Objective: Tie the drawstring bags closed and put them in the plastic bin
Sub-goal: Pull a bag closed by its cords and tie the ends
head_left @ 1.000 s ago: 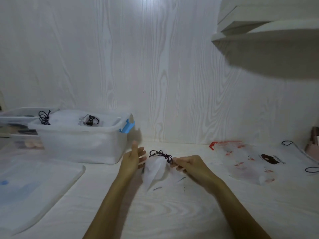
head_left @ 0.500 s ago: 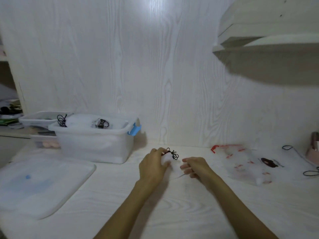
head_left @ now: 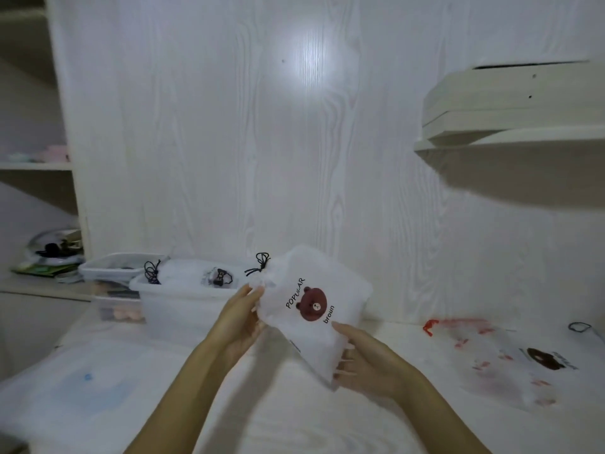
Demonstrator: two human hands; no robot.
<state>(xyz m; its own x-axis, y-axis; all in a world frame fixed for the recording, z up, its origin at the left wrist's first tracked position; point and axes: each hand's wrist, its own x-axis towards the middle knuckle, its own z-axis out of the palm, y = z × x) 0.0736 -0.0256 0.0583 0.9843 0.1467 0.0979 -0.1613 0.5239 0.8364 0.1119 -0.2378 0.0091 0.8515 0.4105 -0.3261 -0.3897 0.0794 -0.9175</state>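
A white drawstring bag (head_left: 314, 309) with a brown bear print is held up above the table, tilted, its gathered neck and knotted black cord (head_left: 260, 264) pointing up-left. My left hand (head_left: 240, 319) grips the bag just below the neck. My right hand (head_left: 363, 358) holds the bag's lower edge, thumb on the front. The clear plastic bin (head_left: 176, 309) stands behind and left of my hands, with tied bags (head_left: 196, 276) inside. More flat bags (head_left: 510, 358) lie on the table at the right.
The bin's clear lid (head_left: 75, 385) lies flat at the front left. A second shallow container (head_left: 111, 267) sits behind the bin. A white shelf (head_left: 510, 126) juts out at the upper right. Cluttered shelving stands at the far left.
The bag has been lifted off the table and turned to show its bear print. Both hands now hold it, nearer the bin. The view has shifted left and up.
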